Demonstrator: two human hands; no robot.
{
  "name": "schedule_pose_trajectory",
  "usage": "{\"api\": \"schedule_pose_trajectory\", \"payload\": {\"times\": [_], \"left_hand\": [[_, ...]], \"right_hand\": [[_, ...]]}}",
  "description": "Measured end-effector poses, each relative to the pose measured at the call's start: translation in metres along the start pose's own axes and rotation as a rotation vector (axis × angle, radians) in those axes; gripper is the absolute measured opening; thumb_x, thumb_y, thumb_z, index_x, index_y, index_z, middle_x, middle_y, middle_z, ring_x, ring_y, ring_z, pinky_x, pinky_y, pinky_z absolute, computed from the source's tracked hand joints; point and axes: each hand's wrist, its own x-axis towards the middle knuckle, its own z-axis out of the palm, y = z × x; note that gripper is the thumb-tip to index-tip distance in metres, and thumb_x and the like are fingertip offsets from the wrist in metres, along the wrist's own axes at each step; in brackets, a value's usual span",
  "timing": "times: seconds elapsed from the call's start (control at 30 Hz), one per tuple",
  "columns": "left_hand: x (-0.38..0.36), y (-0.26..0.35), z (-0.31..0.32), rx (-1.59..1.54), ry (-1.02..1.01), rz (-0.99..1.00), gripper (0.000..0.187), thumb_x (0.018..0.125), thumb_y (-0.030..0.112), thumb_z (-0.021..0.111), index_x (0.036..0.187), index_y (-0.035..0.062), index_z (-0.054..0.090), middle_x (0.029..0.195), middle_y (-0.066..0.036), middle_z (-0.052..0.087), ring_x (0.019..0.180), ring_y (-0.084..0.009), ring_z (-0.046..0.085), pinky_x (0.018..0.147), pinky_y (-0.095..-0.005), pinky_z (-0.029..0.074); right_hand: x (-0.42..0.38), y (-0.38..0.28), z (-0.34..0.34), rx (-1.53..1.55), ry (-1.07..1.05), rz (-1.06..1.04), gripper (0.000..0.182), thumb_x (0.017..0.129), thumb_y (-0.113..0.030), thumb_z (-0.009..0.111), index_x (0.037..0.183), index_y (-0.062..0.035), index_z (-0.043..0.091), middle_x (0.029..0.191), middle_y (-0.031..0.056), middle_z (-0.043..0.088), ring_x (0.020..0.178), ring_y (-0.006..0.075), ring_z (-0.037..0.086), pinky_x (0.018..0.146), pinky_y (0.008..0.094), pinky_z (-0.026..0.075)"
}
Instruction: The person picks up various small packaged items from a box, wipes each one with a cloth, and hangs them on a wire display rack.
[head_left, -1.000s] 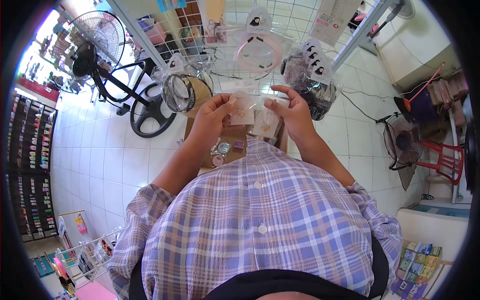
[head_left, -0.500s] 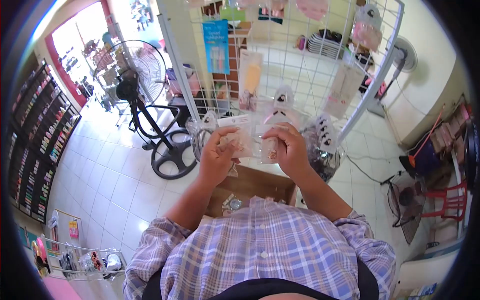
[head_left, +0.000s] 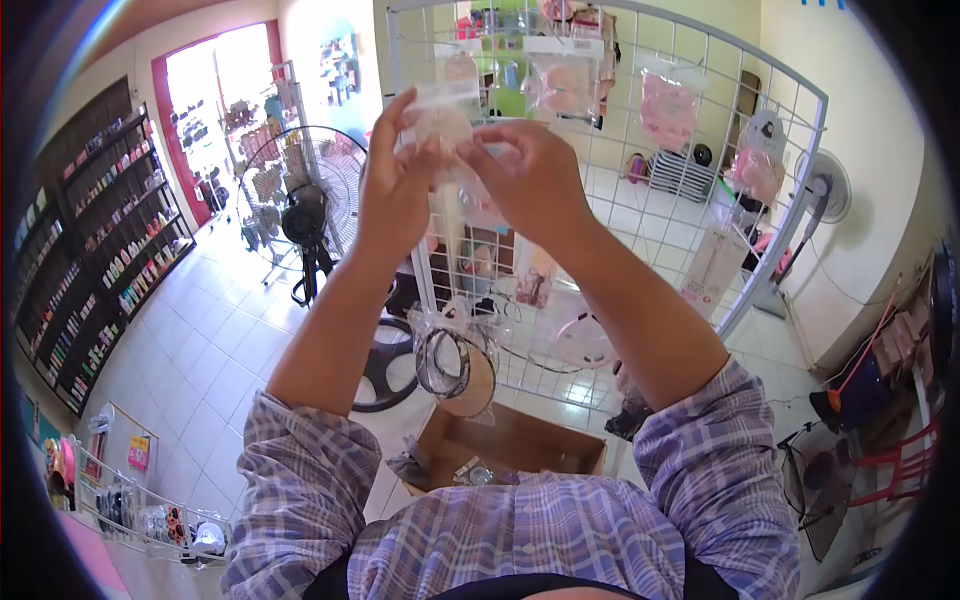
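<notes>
Holding a small clear plastic packet with a pale round item inside (head_left: 438, 118) up high against the white wire grid display panel (head_left: 640, 215), near its top edge. Left hand (head_left: 395, 185) pinching the packet by its left side — grip closed on it, thumb and fingertips on the plastic. Right hand (head_left: 530, 180) reaching in from the right, fingers curled and meeting the packet's right edge; whether that grip is pinched tight on the plastic or only touching it cannot be told from this angle.

Packet hanging with its long axis roughly upright, header end toward the top rail of the grid, just in front of the wires. Lying directly between both hands, nearer the left one. Other pink bagged items (head_left: 668, 108) hanging on the grid to the right, well apart from the grips. Clear-bagged headbands (head_left: 445, 355) hanging lower on the panel — below them an open brown cardboard box (head_left: 510, 445) on the white tiled floor (head_left: 215, 350).
</notes>
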Motion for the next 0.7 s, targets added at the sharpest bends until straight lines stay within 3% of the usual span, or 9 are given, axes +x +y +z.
{"api": "schedule_pose_trajectory", "payload": {"times": [0.03,0.1,0.13,0.33,0.7], "left_hand": [[0.014,-0.001,-0.004,0.006,0.005,0.011,0.05,0.094,0.009,0.049,0.141,0.0061,0.032,0.125,-0.01,0.044,0.088,-0.0124,0.057,0.069,-0.0237,0.046],[0.041,-0.004,-0.013,0.053,0.044,0.049,0.051,0.094,0.011,0.05,0.141,0.0048,0.034,0.126,-0.01,0.045,0.09,-0.013,0.056,0.074,-0.0255,0.047],[0.052,-0.005,-0.019,0.117,0.049,0.025,0.051,0.094,0.011,0.051,0.141,0.0036,0.034,0.127,-0.01,0.046,0.092,-0.0134,0.055,0.079,-0.0269,0.048],[0.102,-0.023,-0.035,0.19,0.091,0.084,0.052,0.093,0.011,0.05,0.142,0.0024,0.033,0.131,-0.011,0.045,0.094,-0.0153,0.055,0.081,-0.0276,0.048],[0.11,-0.048,-0.05,0.348,0.069,0.13,0.053,0.093,0.011,0.049,0.142,0.003,0.034,0.135,-0.015,0.045,0.095,-0.0182,0.06,0.085,-0.0296,0.049]], "right_hand": [[0.013,0.001,0.004,0.004,0.0,-0.013,0.037,0.081,-0.031,0.068,0.1,0.0001,0.066,0.098,0.0165,0.064,0.093,0.0287,0.062,0.081,0.0373,0.049],[0.036,0.004,0.012,-0.226,0.11,-0.345,0.042,0.082,-0.032,0.067,0.107,0.0013,0.063,0.102,0.019,0.062,0.098,0.0318,0.061,0.086,0.0408,0.047],[0.043,0.003,0.017,-0.308,0.08,-0.341,0.048,0.083,-0.032,0.066,0.117,0.001,0.058,0.114,0.0214,0.058,0.105,0.0347,0.058,0.092,0.0429,0.046],[0.083,-0.005,0.027,-0.471,-0.004,-0.241,0.054,0.085,-0.036,0.062,0.126,-0.0028,0.053,0.129,0.0194,0.05,0.117,0.0338,0.054,0.098,0.0421,0.044],[0.089,0.019,0.047,-0.545,-0.005,-0.171,0.05,0.083,-0.038,0.063,0.121,-0.0065,0.058,0.126,0.0157,0.055,0.117,0.0309,0.054,0.099,0.043,0.041]]}}
